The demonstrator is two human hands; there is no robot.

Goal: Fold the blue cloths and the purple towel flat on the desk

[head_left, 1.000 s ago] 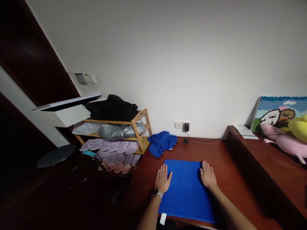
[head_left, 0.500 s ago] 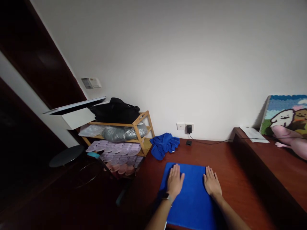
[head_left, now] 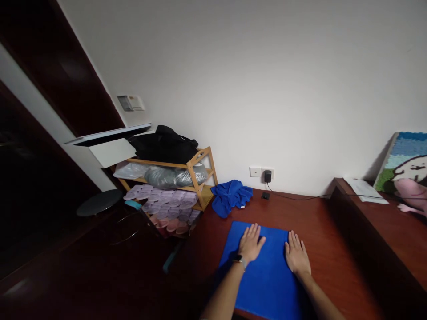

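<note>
A blue cloth (head_left: 267,280) lies spread flat on the reddish-brown wooden table (head_left: 325,226). My left hand (head_left: 251,244) rests palm down on its upper part, fingers stretched out; a watch (head_left: 239,259) is on that wrist. Along the cloth's right edge, my right hand (head_left: 298,255) lies flat with its fingers extended, partly over the wood. Neither hand grips anything. Beyond the left hand, a second blue cloth (head_left: 230,195) sits crumpled at the table's far left corner, with a small white tag showing.
Left of the table stands a wooden rack (head_left: 200,178) with slippers (head_left: 171,198) and a black bag (head_left: 163,146). A black stool (head_left: 100,202) is farther left. At the wall, a plugged-in adapter (head_left: 267,176) trails a cable. A raised ledge on the right holds papers (head_left: 365,190) and a pink toy (head_left: 410,195).
My left hand has slid right across the flat cloth, toward its middle. My right hand stays at the right edge. The camera view has shifted slightly.
</note>
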